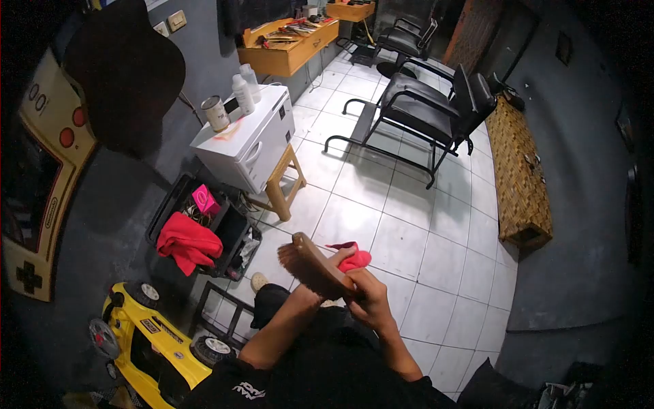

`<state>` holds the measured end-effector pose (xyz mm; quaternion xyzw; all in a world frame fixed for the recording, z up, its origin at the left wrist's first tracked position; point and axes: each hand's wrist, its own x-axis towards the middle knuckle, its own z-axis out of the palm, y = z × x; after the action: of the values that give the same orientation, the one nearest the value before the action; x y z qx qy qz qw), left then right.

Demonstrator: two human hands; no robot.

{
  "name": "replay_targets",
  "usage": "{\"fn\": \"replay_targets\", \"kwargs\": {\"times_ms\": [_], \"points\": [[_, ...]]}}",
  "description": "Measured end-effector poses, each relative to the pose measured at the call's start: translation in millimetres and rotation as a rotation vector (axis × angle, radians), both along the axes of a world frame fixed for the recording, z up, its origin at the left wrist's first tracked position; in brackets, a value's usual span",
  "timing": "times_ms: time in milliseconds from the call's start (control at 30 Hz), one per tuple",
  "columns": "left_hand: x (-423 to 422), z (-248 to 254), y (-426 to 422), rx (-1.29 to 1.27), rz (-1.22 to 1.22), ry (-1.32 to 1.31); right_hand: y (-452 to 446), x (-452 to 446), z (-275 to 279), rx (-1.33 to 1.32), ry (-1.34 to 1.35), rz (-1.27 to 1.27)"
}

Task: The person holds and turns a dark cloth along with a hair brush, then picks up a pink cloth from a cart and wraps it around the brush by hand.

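Observation:
My right hand point(369, 294) is closed around the handle end of a wooden brush point(315, 262), whose brown bristles face left. The brush slants up and to the left in front of my body. Behind it is my left hand point(340, 257), mostly hidden, with only part of its fingers showing. Those fingers grip a red cloth point(356, 259), which bunches out just beyond the brush. Whether the bristles touch my left hand or forearm, I cannot tell.
At left, a black open bin point(235, 242) has another red cloth point(189, 242) over its edge. Nearby are a yellow toy car point(160, 341) and a white cabinet point(252, 153) on a wooden stool point(286, 187). Black barber chairs point(422, 109) and a woven bench point(521, 177) stand farther off.

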<state>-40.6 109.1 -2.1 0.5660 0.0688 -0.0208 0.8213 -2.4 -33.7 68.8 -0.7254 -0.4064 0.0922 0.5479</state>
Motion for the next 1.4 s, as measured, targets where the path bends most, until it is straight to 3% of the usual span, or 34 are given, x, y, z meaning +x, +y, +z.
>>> {"fn": "replay_targets", "kwargs": {"times_ms": [100,200,333,467,533,600,667,767,800,833,867,933,967,1100,1167,1200,1233,1333,1400], "points": [[15.2,28.3,3.2,-0.827,-0.23,0.483,-9.7,4.4,2.9,-0.068,-0.006,0.07],[20.7,7.8,-11.1,-0.687,-0.152,0.433,-12.5,7.7,6.3,-0.059,-0.033,0.083],[22.5,-12.3,-6.2,-0.858,-0.26,0.463,-10.9,7.4,6.5,0.015,-0.104,0.025],[20.1,1.6,-16.9,-0.491,0.057,0.349,-12.4,5.8,3.8,0.008,-0.081,-0.021],[19.3,-67.2,-10.3,0.172,0.067,-0.006,-16.3,4.4,0.5,-0.022,-0.028,-0.001],[11.3,-82.0,-2.6,0.172,0.037,-0.036,-21.1,2.4,-5.9,-0.031,0.036,0.04],[-1.9,-39.0,-1.9,-0.486,-0.031,0.25,-27.0,2.8,-14.4,-0.018,0.101,0.099],[4.0,2.0,-21.6,-0.701,0.234,0.181,-35.7,0.2,-22.3,0.059,0.185,0.254],[8.5,13.9,-28.8,-0.817,0.363,0.181,-33.9,-5.1,-20.7,0.161,0.312,0.19],[10.8,37.8,-25.9,-0.868,0.316,0.28,-32.0,-10.3,-19.1,0.276,0.431,0.125],[12.6,51.3,-26.2,-0.845,0.379,0.3,-41.1,-16.1,-19.2,0.301,0.762,0.11],[15.8,65.4,-32.2,-0.735,0.469,0.343,-52.9,-14.9,-30.1,0.196,0.871,0.064],[11.4,73.8,-33.0,-0.562,0.35,0.289,-58.8,-14.3,-35.5,0.145,0.926,0.041],[14.0,112.7,-45.2,0.086,0.409,-0.25,-20.0,-17.7,0.6,0.212,0.763,-0.003],[11.6,120.1,-31.3,-0.052,0.386,-0.076,-24.5,-10.8,-119.2,0.176,0.814,0.023],[10.8,136.5,-28.0,-0.15,0.417,-0.053,-16.5,-6.4,-132.9,-0.035,0.605,-0.05],[14.5,134.7,-24.8,-0.155,0.526,-0.06,-20.6,-3.0,-148.8,-0.234,0.37,0.081],[19.0,161.9,-2.8,-0.105,0.86,-0.133,-34.9,-8.7,-224.2,-0.786,0.214,0.145],[13.5,172.1,22.1,-0.383,0.802,-0.251,-52.0,-16.5,-266.6,-1.025,0.07,0.169]]}}
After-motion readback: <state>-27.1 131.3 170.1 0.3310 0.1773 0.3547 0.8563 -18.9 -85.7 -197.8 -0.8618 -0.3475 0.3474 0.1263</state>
